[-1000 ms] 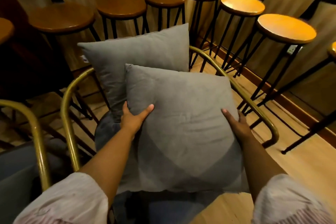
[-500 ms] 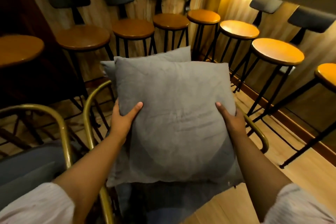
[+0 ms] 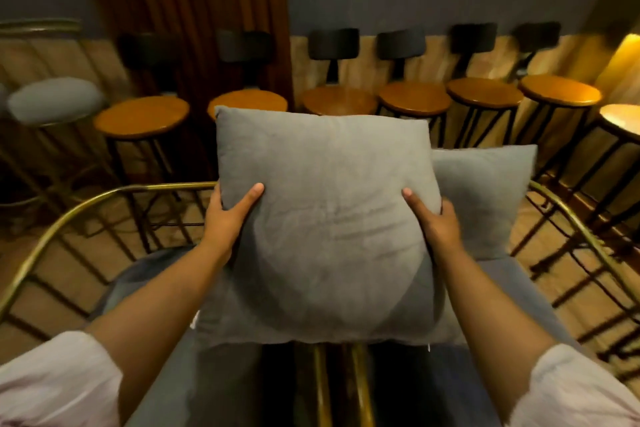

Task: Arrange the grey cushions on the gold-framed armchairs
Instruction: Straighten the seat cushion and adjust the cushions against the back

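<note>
Both hands, left hand (image 3: 227,218) and right hand (image 3: 438,224), grip a grey cushion (image 3: 325,229), now swung from the right armchair (image 3: 568,218), where another cushion (image 3: 485,198) rests, toward the empty left armchair (image 3: 104,198).

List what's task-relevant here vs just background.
Job:
- held grey cushion, left hand and right hand gripping its sides
- second grey cushion
- gold-framed armchairs

Background:
- wooden bar stools
- grey padded stool
- curtain

I'm holding one cushion (image 3: 325,225) between both armchairs. A second cushion (image 3: 485,198) is sitting right, behind it. Stools (image 3: 415,102) are lining up behind.
</note>
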